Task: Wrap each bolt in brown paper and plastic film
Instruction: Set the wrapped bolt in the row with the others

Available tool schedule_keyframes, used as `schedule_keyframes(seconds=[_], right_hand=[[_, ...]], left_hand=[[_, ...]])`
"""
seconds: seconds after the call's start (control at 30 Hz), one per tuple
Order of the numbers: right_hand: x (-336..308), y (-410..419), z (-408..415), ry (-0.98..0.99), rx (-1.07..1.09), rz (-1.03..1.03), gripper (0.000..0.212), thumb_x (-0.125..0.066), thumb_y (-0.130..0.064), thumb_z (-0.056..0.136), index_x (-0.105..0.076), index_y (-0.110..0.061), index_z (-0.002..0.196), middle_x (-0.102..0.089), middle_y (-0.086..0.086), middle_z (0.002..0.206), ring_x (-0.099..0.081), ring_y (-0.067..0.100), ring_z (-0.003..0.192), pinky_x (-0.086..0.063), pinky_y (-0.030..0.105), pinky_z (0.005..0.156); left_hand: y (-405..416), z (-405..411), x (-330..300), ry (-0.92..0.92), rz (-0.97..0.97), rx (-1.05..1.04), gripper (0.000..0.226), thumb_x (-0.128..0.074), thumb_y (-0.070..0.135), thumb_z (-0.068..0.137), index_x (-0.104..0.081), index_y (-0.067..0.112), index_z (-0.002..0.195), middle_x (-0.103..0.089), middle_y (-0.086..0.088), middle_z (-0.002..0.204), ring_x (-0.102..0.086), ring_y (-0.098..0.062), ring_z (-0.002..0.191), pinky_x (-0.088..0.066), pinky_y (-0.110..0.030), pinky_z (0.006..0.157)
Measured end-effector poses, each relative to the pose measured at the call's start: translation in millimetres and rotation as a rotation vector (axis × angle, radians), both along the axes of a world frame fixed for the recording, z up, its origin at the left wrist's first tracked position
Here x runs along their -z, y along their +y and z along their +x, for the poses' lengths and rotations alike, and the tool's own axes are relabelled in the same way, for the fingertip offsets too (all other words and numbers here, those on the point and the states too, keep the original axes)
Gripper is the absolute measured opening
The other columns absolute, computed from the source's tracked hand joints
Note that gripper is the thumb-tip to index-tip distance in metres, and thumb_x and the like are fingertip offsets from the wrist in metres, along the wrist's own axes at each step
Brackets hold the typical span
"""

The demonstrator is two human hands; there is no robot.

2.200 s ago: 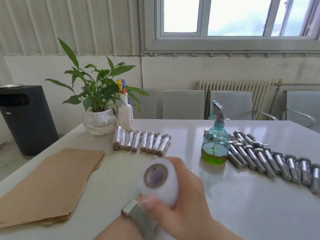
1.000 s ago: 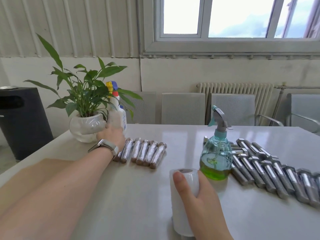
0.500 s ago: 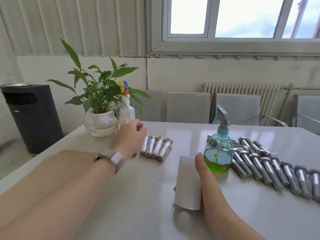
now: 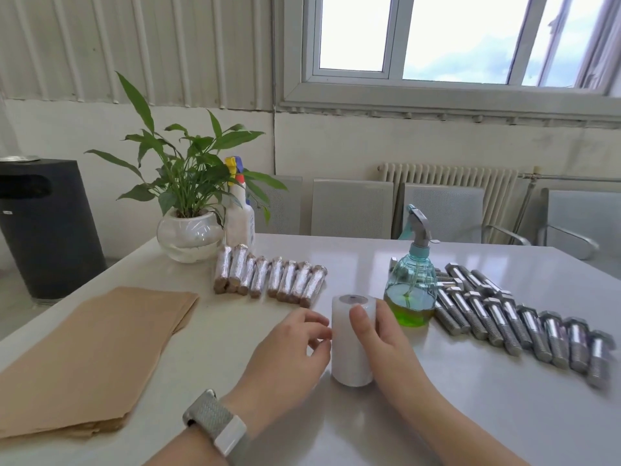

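A white roll of plastic film (image 4: pixel 349 344) stands upright on the table in front of me. My right hand (image 4: pixel 379 334) grips it from the right side, thumb across its front. My left hand (image 4: pixel 289 344) is beside the roll's left side, its curled fingertips touching the film. Several wrapped bolts (image 4: pixel 268 279) lie in a row behind the roll. Several bare steel bolts (image 4: pixel 510 317) lie in a row at the right. A stack of brown paper sheets (image 4: pixel 90 358) lies at the left.
A teal spray bottle with green liquid (image 4: pixel 411 287) stands just behind my right hand. A potted plant in a white bowl (image 4: pixel 190 235) and a white spray bottle (image 4: pixel 239 213) stand at the back left of the white table (image 4: pixel 437 415). Grey chairs line the far side.
My left hand has left the wrapped bolts and come back to the film roll's left side. The wrapped row now shows in full. The right hand keeps its hold on the standing roll.
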State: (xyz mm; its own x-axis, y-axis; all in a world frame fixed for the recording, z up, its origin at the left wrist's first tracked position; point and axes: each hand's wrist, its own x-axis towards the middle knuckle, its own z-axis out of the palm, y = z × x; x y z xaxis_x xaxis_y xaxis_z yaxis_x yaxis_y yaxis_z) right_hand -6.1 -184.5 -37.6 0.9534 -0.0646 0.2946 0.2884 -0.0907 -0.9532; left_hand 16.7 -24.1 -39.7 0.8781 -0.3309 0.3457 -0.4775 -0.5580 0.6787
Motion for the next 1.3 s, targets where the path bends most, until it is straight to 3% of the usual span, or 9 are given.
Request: schedule_keyframes(seconds=[0.23,0.37,0.47,0.7,0.93,1.0,1.13,1.23,1.3], right_hand=[[2.6,-3.4,5.6,-0.022,-0.004,-0.016,0.056,-0.056,-0.071,0.073,-0.060,-0.027,0.108,-0.070,-0.012,0.093,-0.067,0.003,0.087,-0.050,0.016,0.070],[2.6,-5.9,6.1,0.006,-0.026,-0.016,0.049,-0.052,-0.063,0.078,-0.062,-0.026,0.108,-0.070,-0.007,0.099,-0.066,0.007,0.094,-0.054,0.021,0.077],[2.8,-6.1,5.3,0.020,-0.042,-0.022,0.049,-0.050,-0.061,0.078,-0.063,-0.026,0.109,-0.071,-0.009,0.097,-0.067,0.004,0.091,-0.053,0.019,0.074],[1.4,-6.0,5.4,0.054,-0.018,-0.007,0.056,-0.049,-0.068,0.076,-0.064,-0.023,0.107,-0.070,-0.001,0.096,-0.067,0.014,0.093,-0.055,0.032,0.081],[1.8,-9.7,5.9,0.167,-0.013,0.111,0.063,-0.056,-0.078,0.078,-0.067,-0.019,0.097,-0.067,0.017,0.103,-0.065,0.035,0.102,-0.048,0.058,0.098],[1.6,-9.9,6.4,0.183,-0.025,0.136,0.063,-0.057,-0.078,0.075,-0.067,-0.018,0.092,-0.066,0.014,0.095,-0.065,0.032,0.094,-0.048,0.059,0.095],[2.2,-9.5,7.2,0.194,-0.034,0.159,0.063,-0.057,-0.079,0.071,-0.069,-0.020,0.090,-0.066,0.009,0.090,-0.064,0.024,0.088,-0.052,0.050,0.088],[1.3,-9.5,6.6,0.204,-0.026,0.178,0.066,-0.057,-0.077,0.073,-0.068,-0.015,0.093,-0.065,0.014,0.093,-0.063,0.026,0.088,-0.048,0.058,0.095],[-0.4,-8.6,6.1,0.215,-0.022,0.201,0.075,-0.059,-0.078,0.068,-0.066,-0.009,0.099,-0.063,0.024,0.096,-0.063,0.029,0.088,-0.046,0.061,0.095]], left_hand=[[3.3,0.9,-0.8,0.007,-0.023,-0.020,0.011,-0.065,0.027,0.088,-0.075,0.032,0.087,-0.058,0.023,0.106,-0.062,0.004,0.083,-0.052,-0.031,0.078],[5.6,-0.2,-3.4,-0.003,-0.013,-0.018,0.010,-0.067,0.028,0.087,-0.075,0.032,0.082,-0.058,0.027,0.104,-0.061,0.003,0.082,-0.051,-0.028,0.076],[5.5,-1.4,-3.5,-0.044,0.023,-0.029,0.014,-0.068,0.029,0.083,-0.068,0.036,0.071,-0.057,0.028,0.100,-0.061,0.000,0.082,-0.051,-0.028,0.074],[5.5,-2.5,-3.6,-0.108,0.060,-0.051,0.018,-0.068,0.032,0.084,-0.062,0.039,0.069,-0.059,0.021,0.090,-0.060,-0.001,0.078,-0.048,-0.024,0.069],[5.3,-3.7,-6.0,0.007,-0.071,-0.037,0.010,-0.067,0.027,0.083,-0.068,0.031,0.074,-0.061,0.016,0.088,-0.061,-0.004,0.076,-0.048,-0.023,0.071],[4.9,-5.1,-5.8,0.029,-0.075,-0.043,0.009,-0.065,0.028,0.083,-0.066,0.030,0.074,-0.061,0.016,0.088,-0.060,-0.004,0.075,-0.048,-0.023,0.071],[4.4,-5.9,-8.2,0.099,-0.133,-0.045,0.011,-0.062,0.025,0.084,-0.064,0.029,0.073,-0.063,0.015,0.084,-0.057,-0.002,0.066,-0.040,-0.009,0.060],[4.4,-4.9,-10.3,0.189,-0.183,-0.031,0.013,-0.061,0.026,0.087,-0.065,0.027,0.074,-0.066,0.004,0.072,-0.053,-0.004,0.056,-0.038,-0.008,0.052],[4.5,-4.5,-9.9,0.221,-0.208,-0.014,0.014,-0.062,0.034,0.090,-0.066,0.028,0.077,-0.067,0.012,0.070,-0.054,0.000,0.056,-0.036,-0.007,0.050]])
